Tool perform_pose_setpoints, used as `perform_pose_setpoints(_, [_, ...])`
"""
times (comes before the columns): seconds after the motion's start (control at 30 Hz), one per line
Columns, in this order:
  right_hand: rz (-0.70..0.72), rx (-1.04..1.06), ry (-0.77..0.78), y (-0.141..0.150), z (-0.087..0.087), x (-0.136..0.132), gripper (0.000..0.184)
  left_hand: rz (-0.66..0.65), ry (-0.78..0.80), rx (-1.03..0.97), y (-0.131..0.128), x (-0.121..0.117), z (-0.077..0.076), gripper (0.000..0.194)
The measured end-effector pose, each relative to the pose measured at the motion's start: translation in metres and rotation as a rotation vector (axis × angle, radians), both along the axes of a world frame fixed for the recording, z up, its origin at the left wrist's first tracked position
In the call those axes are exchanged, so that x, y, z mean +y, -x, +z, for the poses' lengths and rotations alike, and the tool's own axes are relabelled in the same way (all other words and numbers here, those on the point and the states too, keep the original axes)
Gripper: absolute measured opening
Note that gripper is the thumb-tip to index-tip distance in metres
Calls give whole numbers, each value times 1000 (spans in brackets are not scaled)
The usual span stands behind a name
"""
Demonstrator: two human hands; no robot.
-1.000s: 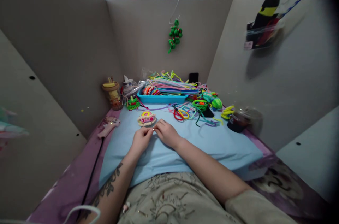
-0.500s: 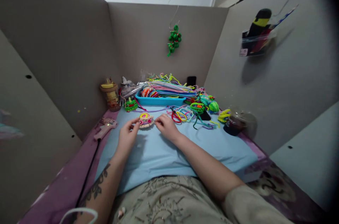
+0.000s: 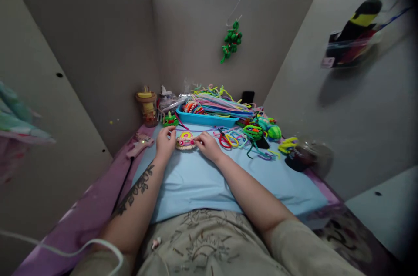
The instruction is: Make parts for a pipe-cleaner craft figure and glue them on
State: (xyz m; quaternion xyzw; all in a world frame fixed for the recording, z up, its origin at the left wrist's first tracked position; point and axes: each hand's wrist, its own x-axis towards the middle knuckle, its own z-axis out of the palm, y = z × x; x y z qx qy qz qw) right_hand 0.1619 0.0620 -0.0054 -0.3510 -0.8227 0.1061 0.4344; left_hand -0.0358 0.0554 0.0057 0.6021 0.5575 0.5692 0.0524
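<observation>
A small pipe-cleaner figure (image 3: 186, 142) lies on the blue cloth (image 3: 196, 180) between my hands. It has a cream edge, a yellow-and-pink top and two pink round pieces. My right hand (image 3: 209, 146) pinches its right edge between thumb and fingertips. To its left, my left hand (image 3: 166, 142) is loosely bent, thumb and fingers slightly apart, with nothing visible between them. Just behind that hand sits a green frog-like figure (image 3: 170, 120).
Behind stands a blue tray (image 3: 209, 120) of colourful pipe cleaners. Loose coloured loops (image 3: 228, 139) and green figures (image 3: 253, 132) lie right. A pink glue gun (image 3: 139, 146) rests left, a lidded cup (image 3: 147, 110) behind it. A dark tub (image 3: 297, 158) stands right. Grey panels (image 3: 202, 41) enclose the table.
My left hand has moved from the figure's left edge, up and slightly away. My right hand has closed in on its right edge. The camera view has shifted.
</observation>
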Motion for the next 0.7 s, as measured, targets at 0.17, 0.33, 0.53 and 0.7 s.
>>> perform_pose_setpoints(0.17, [9,-33,-12,4,-1,1,7,11,16,-24,3,2,0,23])
perform_pose_setpoints(0.33, [8,-76,-34,4,-3,2,8,25,-4,-41,4,1,1,22])
perform_pose_setpoints(0.53, [1,-111,-55,3,-1,0,9,28,-12,-43,3,0,2,23])
perform_pose_setpoints(0.7, [-10,-118,-65,4,-1,0,10,41,-2,-22,4,1,0,24])
